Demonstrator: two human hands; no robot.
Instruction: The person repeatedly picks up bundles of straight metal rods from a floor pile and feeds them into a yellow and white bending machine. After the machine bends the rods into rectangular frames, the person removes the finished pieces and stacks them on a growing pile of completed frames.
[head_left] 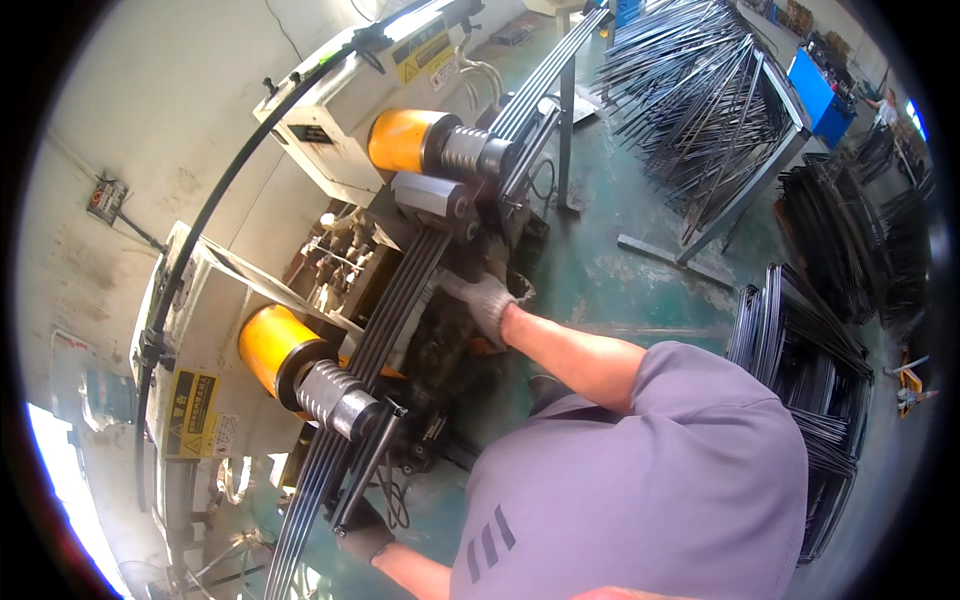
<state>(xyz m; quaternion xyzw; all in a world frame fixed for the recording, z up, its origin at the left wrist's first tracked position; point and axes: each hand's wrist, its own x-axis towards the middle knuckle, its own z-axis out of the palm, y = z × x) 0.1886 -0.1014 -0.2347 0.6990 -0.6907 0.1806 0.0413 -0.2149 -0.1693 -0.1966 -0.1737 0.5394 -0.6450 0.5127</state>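
- Metal rods (400, 300): bundle lying across the bending machine (330, 130), between its two yellow rollers (400, 138).
- Right hand (482, 300): gloved, closed on rods mid-machine.
- Left hand (362, 532): gloved, gripping rods below the nearer roller.

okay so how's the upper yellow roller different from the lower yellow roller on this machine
The upper yellow roller sits farther from the person, with neither hand near it. The lower yellow roller sits closer, looks larger in the picture, and the left hand grips a dark bar just below it. Both have yellow drums with ribbed metal ends beside the rod bundle.
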